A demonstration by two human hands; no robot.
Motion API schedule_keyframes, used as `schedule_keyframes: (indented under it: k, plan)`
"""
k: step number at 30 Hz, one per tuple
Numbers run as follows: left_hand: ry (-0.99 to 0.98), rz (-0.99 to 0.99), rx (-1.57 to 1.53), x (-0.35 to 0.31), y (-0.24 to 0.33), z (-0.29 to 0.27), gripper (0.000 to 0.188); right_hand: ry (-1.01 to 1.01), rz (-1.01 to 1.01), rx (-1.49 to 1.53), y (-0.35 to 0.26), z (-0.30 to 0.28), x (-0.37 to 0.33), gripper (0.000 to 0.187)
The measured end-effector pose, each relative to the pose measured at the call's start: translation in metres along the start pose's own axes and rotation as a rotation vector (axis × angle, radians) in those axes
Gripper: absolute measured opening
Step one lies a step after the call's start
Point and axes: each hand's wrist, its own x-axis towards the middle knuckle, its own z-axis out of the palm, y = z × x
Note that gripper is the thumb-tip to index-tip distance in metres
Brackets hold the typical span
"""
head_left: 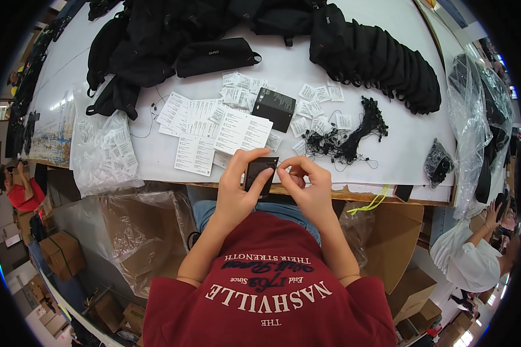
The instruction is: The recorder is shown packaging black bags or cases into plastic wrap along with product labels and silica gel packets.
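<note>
At the table's near edge, my left hand (236,184) grips a black hang tag (253,171) between thumb and fingers. My right hand (309,184) is closed in a pinch beside the tag's upper right corner. What sits between those fingertips is too small to make out. Just beyond my hands lie white printed leaflets (195,155) and a stack of black hang tags (274,110). Small white labels (314,108) are scattered around them. To the right is a bundle of black tag strings (353,136) with little plastic ends.
Black fabric pouches (214,56) pile up at the back, with a curved row of more (376,58) at far right. A clear bag of labels (107,150) lies left. A small bag of black parts (439,163) and a yellow cord (370,199) are at right. Other people work on both sides.
</note>
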Motion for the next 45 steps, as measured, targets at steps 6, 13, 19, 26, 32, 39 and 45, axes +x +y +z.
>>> schedule_keyframes:
  k: [6,13,19,26,32,39,45]
  plan:
    - [0.034,0.068,0.022,-0.002,-0.006,0.0,0.026,0.093,-0.137,-0.138,0.004,0.0,0.001,0.008]
    - [0.02,0.139,0.098,0.001,-0.005,-0.003,0.021,0.109,-0.188,-0.157,0.006,-0.001,0.001,0.008]
    - [-0.006,0.175,-0.005,0.003,-0.009,-0.005,0.017,0.124,-0.223,-0.189,0.003,0.0,0.003,0.009]
    - [-0.241,-0.051,-0.414,0.005,-0.021,-0.022,0.006,0.015,-0.106,-0.019,0.004,-0.004,0.0,0.008]
    - [-0.448,-0.344,-0.413,0.002,-0.019,-0.022,0.012,-0.161,-0.059,-0.09,0.007,-0.008,0.0,0.008]
    - [-0.365,-0.282,-0.41,0.011,-0.018,-0.014,0.009,-0.251,0.072,0.196,0.009,-0.006,0.004,0.01]
    - [-0.361,0.047,-0.053,0.101,-0.029,0.006,0.012,-0.232,0.214,0.347,0.016,-0.019,0.007,0.013]
